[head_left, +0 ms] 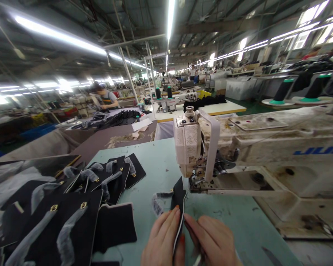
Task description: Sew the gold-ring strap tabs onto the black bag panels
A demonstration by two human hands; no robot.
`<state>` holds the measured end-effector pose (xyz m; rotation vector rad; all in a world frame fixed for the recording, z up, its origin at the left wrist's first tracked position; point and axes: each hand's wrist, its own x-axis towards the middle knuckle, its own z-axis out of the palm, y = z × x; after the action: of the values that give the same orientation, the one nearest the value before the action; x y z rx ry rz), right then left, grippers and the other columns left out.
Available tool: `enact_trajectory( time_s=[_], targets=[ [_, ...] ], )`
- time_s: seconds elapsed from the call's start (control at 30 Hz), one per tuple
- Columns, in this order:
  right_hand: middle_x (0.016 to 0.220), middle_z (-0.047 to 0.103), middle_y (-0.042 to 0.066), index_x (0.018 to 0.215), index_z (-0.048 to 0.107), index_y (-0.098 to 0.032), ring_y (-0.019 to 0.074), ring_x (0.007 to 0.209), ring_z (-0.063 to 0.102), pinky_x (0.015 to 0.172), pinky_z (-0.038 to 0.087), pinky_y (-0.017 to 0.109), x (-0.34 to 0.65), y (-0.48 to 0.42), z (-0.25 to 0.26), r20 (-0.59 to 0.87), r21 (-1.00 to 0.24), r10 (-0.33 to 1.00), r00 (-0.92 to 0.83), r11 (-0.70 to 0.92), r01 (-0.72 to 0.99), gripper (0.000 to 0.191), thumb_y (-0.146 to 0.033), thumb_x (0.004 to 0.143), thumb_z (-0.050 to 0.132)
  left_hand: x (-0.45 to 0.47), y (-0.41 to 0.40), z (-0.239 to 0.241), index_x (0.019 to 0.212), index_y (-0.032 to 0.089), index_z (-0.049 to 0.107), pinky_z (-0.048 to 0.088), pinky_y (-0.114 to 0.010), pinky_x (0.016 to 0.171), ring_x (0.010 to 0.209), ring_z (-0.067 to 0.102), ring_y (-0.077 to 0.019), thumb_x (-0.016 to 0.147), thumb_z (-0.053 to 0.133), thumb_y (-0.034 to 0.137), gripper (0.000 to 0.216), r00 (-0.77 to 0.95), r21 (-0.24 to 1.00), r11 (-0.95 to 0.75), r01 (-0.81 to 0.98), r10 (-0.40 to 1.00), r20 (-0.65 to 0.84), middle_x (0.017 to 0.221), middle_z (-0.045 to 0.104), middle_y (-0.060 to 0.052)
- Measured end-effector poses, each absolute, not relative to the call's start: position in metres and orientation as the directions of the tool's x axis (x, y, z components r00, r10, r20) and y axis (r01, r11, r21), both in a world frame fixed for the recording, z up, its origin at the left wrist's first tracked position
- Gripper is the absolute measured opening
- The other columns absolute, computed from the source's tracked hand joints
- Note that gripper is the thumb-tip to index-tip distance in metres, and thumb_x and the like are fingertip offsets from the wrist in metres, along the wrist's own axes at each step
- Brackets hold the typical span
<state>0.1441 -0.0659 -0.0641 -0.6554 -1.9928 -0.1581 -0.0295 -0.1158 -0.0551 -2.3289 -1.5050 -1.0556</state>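
My left hand (162,240) and my right hand (212,240) pinch a small black fabric piece (179,197) with a pale edge between them, holding it folded upright on the green table (161,166). A grey fuzzy strap (157,204) hangs off the piece to its left. The piece's far end lies just in front of the presser foot (195,181) of the white sewing machine (238,147). My right hand also seems to hold a thin tool, only partly visible at the bottom edge.
Stacks of black pieces with grey straps and gold buckles (72,207) cover the table's left side. Thread cones (281,90) stand behind the machine. A person (105,99) works at a far table among other workstations.
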Motion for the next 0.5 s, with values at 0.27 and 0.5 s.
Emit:
enact_trajectory(
  time_s=[0.27, 0.5],
  targets=[
    [0.058, 0.060, 0.002, 0.106, 0.060, -0.014, 0.0144, 0.048, 0.054, 0.045, 0.038, 0.026, 0.144, -0.056, -0.036, 0.866, -0.106, 0.318, -0.386, 0.872, 0.479, 0.020, -0.010, 0.089, 0.050, -0.034, -0.116, -0.044, 0.131, 0.017, 0.055, 0.055, -0.025, 0.092, 0.106, 0.067, -0.0177, 0.096, 0.047, 0.024, 0.036, 0.274, 0.319, -0.567, 0.759, 0.723, 0.634, 0.117, 0.072, -0.008],
    [0.072, 0.065, 0.003, 0.092, 0.060, -0.019, 0.0138, 0.056, 0.060, 0.049, 0.047, 0.019, 0.140, -0.062, -0.069, 0.446, -0.878, 0.886, 0.130, 0.404, 0.255, 0.017, -0.036, 0.091, 0.057, -0.026, -0.119, -0.023, 0.123, 0.024, 0.061, 0.057, -0.025, 0.088, 0.103, 0.068, -0.0180, 0.098, 0.045, 0.033, 0.032, -0.003, 0.602, -0.414, 0.682, 0.822, 0.569, 0.115, 0.072, -0.006]
  ],
)
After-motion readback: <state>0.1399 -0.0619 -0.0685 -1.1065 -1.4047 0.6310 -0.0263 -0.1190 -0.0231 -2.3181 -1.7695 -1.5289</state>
